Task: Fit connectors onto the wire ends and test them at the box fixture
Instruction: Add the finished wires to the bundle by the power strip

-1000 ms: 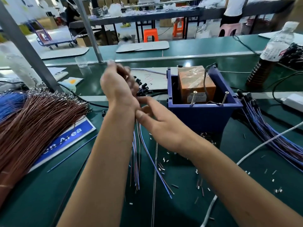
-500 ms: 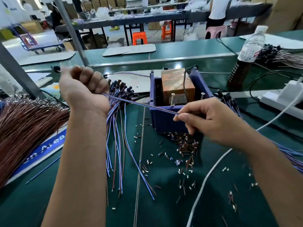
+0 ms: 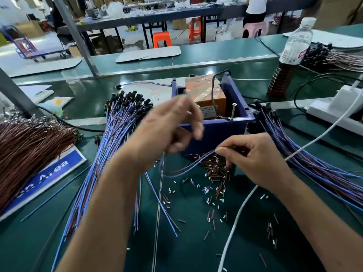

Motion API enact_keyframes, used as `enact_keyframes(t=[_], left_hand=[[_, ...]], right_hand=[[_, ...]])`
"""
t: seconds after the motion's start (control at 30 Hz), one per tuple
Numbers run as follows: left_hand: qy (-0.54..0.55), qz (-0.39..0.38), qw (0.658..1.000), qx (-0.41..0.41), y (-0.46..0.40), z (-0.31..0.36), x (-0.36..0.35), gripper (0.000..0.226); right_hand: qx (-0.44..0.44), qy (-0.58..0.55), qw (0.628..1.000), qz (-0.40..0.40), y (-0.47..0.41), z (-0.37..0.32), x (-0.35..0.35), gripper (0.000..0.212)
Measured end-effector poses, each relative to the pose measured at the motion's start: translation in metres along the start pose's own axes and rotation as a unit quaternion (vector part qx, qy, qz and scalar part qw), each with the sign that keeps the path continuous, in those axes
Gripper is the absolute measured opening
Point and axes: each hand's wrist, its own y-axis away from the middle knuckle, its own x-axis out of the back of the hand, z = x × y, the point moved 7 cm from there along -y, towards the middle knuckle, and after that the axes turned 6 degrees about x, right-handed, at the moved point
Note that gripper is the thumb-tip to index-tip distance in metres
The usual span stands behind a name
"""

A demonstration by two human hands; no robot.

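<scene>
- Nearest me, at 6 o'clock, loose sleeve offcuts (image 3: 215,201) lie scattered over the green bench mat (image 3: 29,242), thickest just before the box.
- The right hand (image 3: 253,160), at about 4 o'clock, pinches the end of a blue-and-brown wire pair (image 3: 188,168) between thumb and fingertips; the pair sags leftward toward the other hand.
- The left hand (image 3: 167,128), near centre, is blurred, fingers loosely curled; I cannot tell whether it grips anything.
- Under that forearm, at 8 o'clock, a wire bundle (image 3: 117,138) fans out, its black connectors (image 3: 131,99) at the far end.
- At 9 o'clock lies a brown wire heap (image 3: 29,146).
- Behind the hands, toward 12 o'clock, stands the blue box fixture (image 3: 235,108) holding an orange unit (image 3: 204,91).
- At 3 o'clock, a finished bundle (image 3: 306,158) trails off to the right.
- Farthest, at 2 o'clock, a bottle (image 3: 288,57) stands upright.
</scene>
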Motion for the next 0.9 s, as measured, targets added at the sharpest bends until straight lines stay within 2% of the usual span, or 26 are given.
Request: enact_keyframes(t=[0.07,0.13,0.2,0.27,0.43,0.6,0.7,0.83,0.9], left_hand=[[-0.132,0.014,0.991,-0.032,-0.005,-0.009,-0.036,0.033],[-0.301,0.096,0.943,-0.102,-0.004,-0.017,-0.057,0.033],[-0.373,0.159,0.901,-0.153,0.002,-0.025,-0.068,0.034],[-0.371,0.182,0.894,-0.175,0.006,-0.035,-0.069,0.035],[-0.341,0.213,0.896,-0.188,0.009,-0.043,-0.059,0.027],[-0.28,0.15,0.93,-0.183,0.005,-0.05,-0.057,0.006],[-0.275,0.139,0.932,-0.192,0.006,-0.05,-0.055,0.01],[-0.277,0.141,0.931,-0.191,0.007,-0.047,-0.051,0.002],[-0.288,0.159,0.928,-0.178,0.006,-0.049,-0.047,0.008]], right_hand=[[0.015,0.01,1.0,0.014,0.002,0.0,0.001,0.019],[0.038,0.048,0.997,0.049,0.005,-0.003,0.007,0.023],[0.018,0.039,0.996,0.082,0.01,0.003,0.013,0.018],[-0.009,0.009,0.996,0.09,0.012,0.008,0.016,0.009],[-0.029,-0.069,0.99,0.12,0.013,0.01,0.016,0.004],[-0.033,-0.103,0.986,0.124,0.015,0.01,0.01,0.01],[-0.035,-0.114,0.985,0.121,0.014,0.012,0.009,0.021],[-0.048,-0.146,0.98,0.13,0.014,0.017,0.008,0.011],[-0.07,-0.164,0.972,0.152,0.014,0.023,0.01,0.008]])
